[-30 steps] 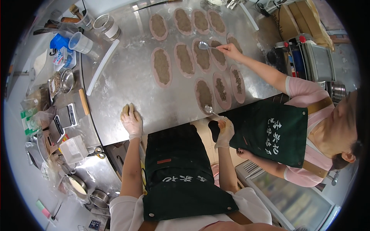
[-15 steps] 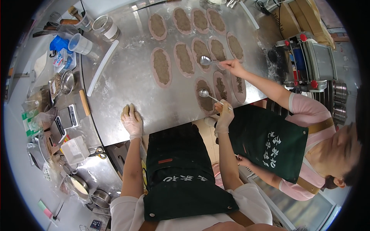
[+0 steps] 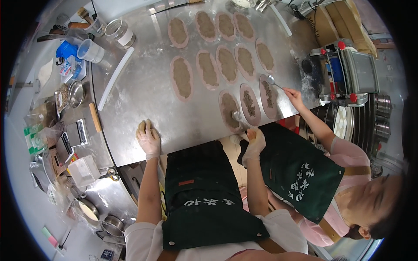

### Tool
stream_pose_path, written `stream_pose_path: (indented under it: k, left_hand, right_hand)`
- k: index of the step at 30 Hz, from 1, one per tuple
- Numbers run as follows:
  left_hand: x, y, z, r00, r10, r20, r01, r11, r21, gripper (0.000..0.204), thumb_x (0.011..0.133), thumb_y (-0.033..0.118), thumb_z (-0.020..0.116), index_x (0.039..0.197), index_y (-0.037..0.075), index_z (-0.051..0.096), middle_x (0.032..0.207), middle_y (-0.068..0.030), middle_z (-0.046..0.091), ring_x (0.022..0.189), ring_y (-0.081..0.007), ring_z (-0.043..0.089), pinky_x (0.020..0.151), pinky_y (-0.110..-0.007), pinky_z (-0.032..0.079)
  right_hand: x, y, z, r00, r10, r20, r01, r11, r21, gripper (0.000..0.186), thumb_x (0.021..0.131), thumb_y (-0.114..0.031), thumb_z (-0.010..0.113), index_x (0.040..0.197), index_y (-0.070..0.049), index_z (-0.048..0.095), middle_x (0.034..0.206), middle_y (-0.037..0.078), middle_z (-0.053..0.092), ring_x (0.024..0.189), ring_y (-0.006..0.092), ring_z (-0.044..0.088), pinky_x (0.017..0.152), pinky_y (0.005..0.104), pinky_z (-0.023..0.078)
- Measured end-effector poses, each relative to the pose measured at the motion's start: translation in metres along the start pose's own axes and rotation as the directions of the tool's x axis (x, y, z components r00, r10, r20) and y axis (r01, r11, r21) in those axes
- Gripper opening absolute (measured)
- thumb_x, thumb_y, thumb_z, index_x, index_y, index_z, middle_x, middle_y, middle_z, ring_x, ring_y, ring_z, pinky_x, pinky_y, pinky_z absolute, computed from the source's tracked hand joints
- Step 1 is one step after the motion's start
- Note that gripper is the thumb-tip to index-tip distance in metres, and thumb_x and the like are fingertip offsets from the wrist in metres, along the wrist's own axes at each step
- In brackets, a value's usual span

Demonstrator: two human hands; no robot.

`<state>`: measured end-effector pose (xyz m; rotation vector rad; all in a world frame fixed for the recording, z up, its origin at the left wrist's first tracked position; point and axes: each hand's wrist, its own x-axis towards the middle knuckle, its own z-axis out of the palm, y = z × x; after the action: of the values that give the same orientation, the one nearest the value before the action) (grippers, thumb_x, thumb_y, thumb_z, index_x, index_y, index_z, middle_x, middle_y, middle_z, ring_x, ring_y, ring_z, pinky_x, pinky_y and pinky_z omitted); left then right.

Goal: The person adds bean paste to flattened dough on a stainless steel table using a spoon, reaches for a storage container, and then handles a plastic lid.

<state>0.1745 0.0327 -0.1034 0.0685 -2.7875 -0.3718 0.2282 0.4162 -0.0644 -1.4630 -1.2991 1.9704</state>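
Observation:
My gloved left hand (image 3: 148,137) rests on the steel table (image 3: 130,95) near its front edge, fingers apart and holding nothing. In my gloved right hand (image 3: 254,141) is a spoon (image 3: 236,116), its bowl on the brown spread of an oval pink dough piece (image 3: 228,104) at the front. Beside it lie two similar ovals (image 3: 249,103) with darker, crumbly spread, and behind them several more ovals (image 3: 207,69) stand in rows, covered with smooth brown paste.
A co-worker (image 3: 305,174) at my right holds a spoon (image 3: 271,79) over the right-hand ovals. Along the left are a jar (image 3: 119,34), cups (image 3: 90,51), bowls (image 3: 76,93), a scale (image 3: 76,132) and a wooden rod (image 3: 95,116). A metal machine (image 3: 357,74) and cardboard (image 3: 335,24) fill the right.
My right hand and spoon have shifted down toward the front edge since half a second ago. The co-worker's spoon has moved from the middle row to the right-hand ovals.

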Motion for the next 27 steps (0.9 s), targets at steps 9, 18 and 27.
stream_pose_path:
  k: [9,18,27]
  left_hand:
    - [-0.004,-0.004,0.001,0.999,-0.017,0.038,0.018,1.0,-0.012,0.041,0.083,0.01,0.055,0.124,0.009,0.053,0.124,-0.0147,0.052,0.117,-0.0341,0.046,0.1,-0.047,0.036]
    - [-0.006,-0.003,0.001,0.999,-0.027,0.027,0.027,1.0,-0.007,0.042,0.082,0.009,0.056,0.124,0.01,0.054,0.123,-0.0151,0.052,0.116,-0.0348,0.047,0.099,-0.047,0.037]
    - [-0.007,-0.003,0.0,1.0,-0.008,0.004,0.008,1.0,0.023,0.042,0.082,0.007,0.054,0.125,0.01,0.054,0.125,-0.0142,0.051,0.115,-0.0342,0.047,0.099,-0.045,0.038]
  right_hand:
    - [0.029,-0.023,-0.012,0.973,-0.216,0.076,0.209,0.974,0.089,0.025,0.097,-0.018,0.048,0.106,0.004,0.056,0.091,0.012,0.064,0.081,0.0208,0.065,0.069,0.026,0.051]
    - [0.078,-0.033,0.023,0.962,-0.248,0.117,0.241,0.968,0.069,0.024,0.098,-0.014,0.048,0.106,0.006,0.057,0.089,0.017,0.066,0.077,0.024,0.067,0.068,0.0261,0.054]
    - [0.076,-0.051,0.043,0.959,-0.268,0.09,0.264,0.963,0.056,0.022,0.095,-0.012,0.05,0.103,0.007,0.058,0.087,0.015,0.066,0.07,0.0211,0.066,0.061,0.0244,0.053]
